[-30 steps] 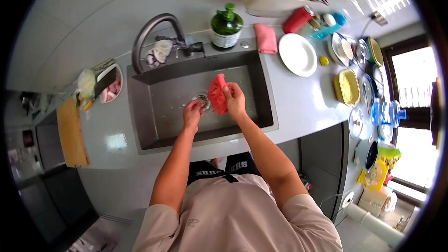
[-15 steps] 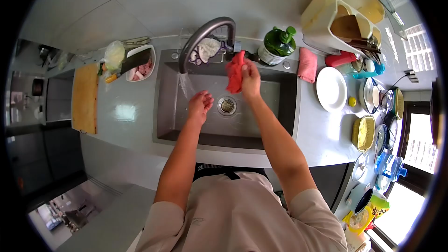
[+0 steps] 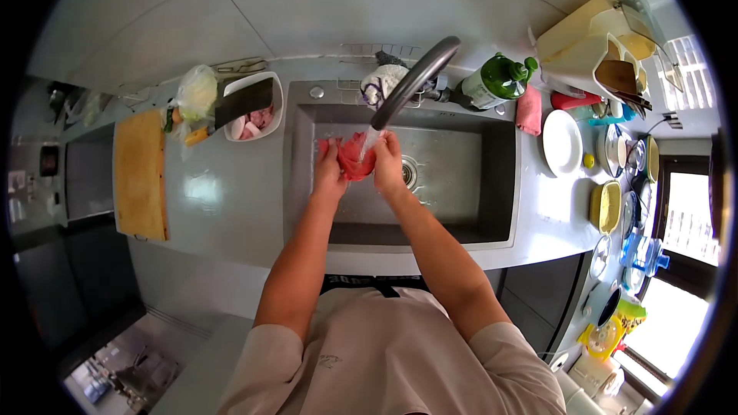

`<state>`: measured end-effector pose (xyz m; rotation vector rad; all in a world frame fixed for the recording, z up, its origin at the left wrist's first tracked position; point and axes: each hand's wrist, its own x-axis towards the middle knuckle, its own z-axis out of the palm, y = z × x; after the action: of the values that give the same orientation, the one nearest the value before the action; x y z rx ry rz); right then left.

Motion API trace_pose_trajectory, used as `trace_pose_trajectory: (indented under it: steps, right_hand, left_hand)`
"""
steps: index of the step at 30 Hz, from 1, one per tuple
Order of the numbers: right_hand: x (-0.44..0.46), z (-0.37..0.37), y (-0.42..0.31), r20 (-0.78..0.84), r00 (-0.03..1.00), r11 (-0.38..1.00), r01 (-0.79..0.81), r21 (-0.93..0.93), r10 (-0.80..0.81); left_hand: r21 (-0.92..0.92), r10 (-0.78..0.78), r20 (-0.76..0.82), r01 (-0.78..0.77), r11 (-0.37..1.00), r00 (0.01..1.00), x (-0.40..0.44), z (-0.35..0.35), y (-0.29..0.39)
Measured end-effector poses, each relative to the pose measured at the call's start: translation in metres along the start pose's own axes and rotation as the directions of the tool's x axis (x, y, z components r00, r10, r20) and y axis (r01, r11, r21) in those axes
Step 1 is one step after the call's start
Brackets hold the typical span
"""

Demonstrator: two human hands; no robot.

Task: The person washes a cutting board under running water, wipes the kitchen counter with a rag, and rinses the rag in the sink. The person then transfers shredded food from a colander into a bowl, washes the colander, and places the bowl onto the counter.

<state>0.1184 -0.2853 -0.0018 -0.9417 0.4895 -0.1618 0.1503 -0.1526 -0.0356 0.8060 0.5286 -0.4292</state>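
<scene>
A red cloth (image 3: 354,158) is stretched between my two hands under the running water of the faucet (image 3: 417,81). My left hand (image 3: 330,172) is closed on its left edge, and my right hand (image 3: 389,161) grips the right edge beside the stream. Both hands are above the grey sink (image 3: 453,173), whose drain (image 3: 410,174) lies just right of my right hand. Water falls onto the cloth's middle.
Left of the sink are a white bowl (image 3: 274,124) of raw meat with a cleaver (image 3: 244,103) across it, and a cutting board (image 3: 141,177). A green bottle (image 3: 503,81), folded pink cloth (image 3: 529,111) and white plate (image 3: 563,143) stand to the right.
My right hand has brought the red cloth down and left under the water. My left hand, holding nothing before, now grips it too. The view has shifted a little.
</scene>
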Motion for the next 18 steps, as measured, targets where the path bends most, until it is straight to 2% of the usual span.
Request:
trace_pose_trajectory:
  steps: [1,2,3,4,5,6,8,9,10,11,12,13,14,16,18]
  right_hand:
    - [-0.016,0.020,-0.004,-0.024,0.996,0.994,0.089,-0.057,-0.091]
    - [-0.036,0.035,-0.011,-0.042,0.994,0.994,0.097,-0.057,-0.099]
    - [-0.052,0.043,-0.014,-0.034,0.988,0.891,0.119,-0.439,-0.149]
    - [-0.056,0.047,-0.010,-0.011,0.983,0.648,0.114,-0.753,-0.185]
    - [-0.050,0.049,-0.001,0.066,0.961,0.508,0.200,-0.838,-0.269]
    - [-0.032,0.039,0.005,0.046,0.963,0.512,0.182,-0.839,-0.266]
    - [0.032,0.003,0.009,-0.243,0.949,0.523,-0.105,-0.846,-0.203]
    - [0.032,-0.006,0.017,-0.254,0.951,0.492,-0.139,-0.859,-0.174]
    - [0.032,-0.014,0.025,-0.264,0.954,0.459,-0.171,-0.872,-0.146]
    - [0.007,0.003,0.028,-0.212,0.962,0.467,-0.109,-0.877,-0.172]
    - [-0.018,0.022,0.030,-0.156,0.968,0.472,-0.047,-0.880,-0.194]
    - [-0.040,0.044,0.026,-0.195,0.963,0.534,-0.067,-0.843,-0.188]
    - [-0.040,0.048,0.033,-0.217,0.934,0.469,-0.061,-0.881,-0.285]
    - [-0.002,0.023,0.005,-0.321,0.947,0.434,-0.297,-0.850,0.019]
    - [0.039,-0.014,0.015,-0.421,0.907,0.547,-0.349,-0.761,-0.007]
  left_hand:
    - [-0.014,0.013,-0.078,-0.015,1.000,0.997,0.002,0.009,0.006]
    - [-0.006,-0.001,-0.067,0.000,1.000,0.998,0.003,0.017,0.013]
    - [0.028,-0.067,-0.090,0.070,0.997,0.994,0.004,0.027,0.020]
    - [0.060,-0.129,-0.114,0.136,0.989,0.985,0.018,0.026,0.019]
    - [0.104,-0.147,-0.131,0.161,0.981,0.980,0.032,0.026,0.009]
    - [0.147,-0.165,-0.147,0.187,0.971,0.975,0.051,0.017,-0.007]
    - [0.278,-0.229,-0.233,0.290,0.916,0.945,0.019,0.055,-0.004]
    - [0.189,-0.205,-0.134,0.228,0.955,0.970,0.031,0.045,-0.017]
    - [0.209,-0.221,-0.126,0.244,0.947,0.967,0.049,0.028,-0.025]
    - [0.144,-0.276,-0.104,0.289,0.946,0.955,0.074,0.006,-0.026]
    - [0.174,-0.252,-0.091,0.265,0.948,0.963,0.086,-0.005,-0.030]
    - [0.204,-0.228,-0.078,0.240,0.949,0.970,0.097,-0.016,-0.034]
    - [0.232,-0.204,-0.065,0.214,0.949,0.977,0.107,-0.026,-0.038]
    - [0.096,-0.293,-0.015,0.293,0.951,0.956,0.068,0.008,-0.031]
    - [0.046,-0.377,0.000,0.376,0.925,0.926,0.034,0.034,-0.018]
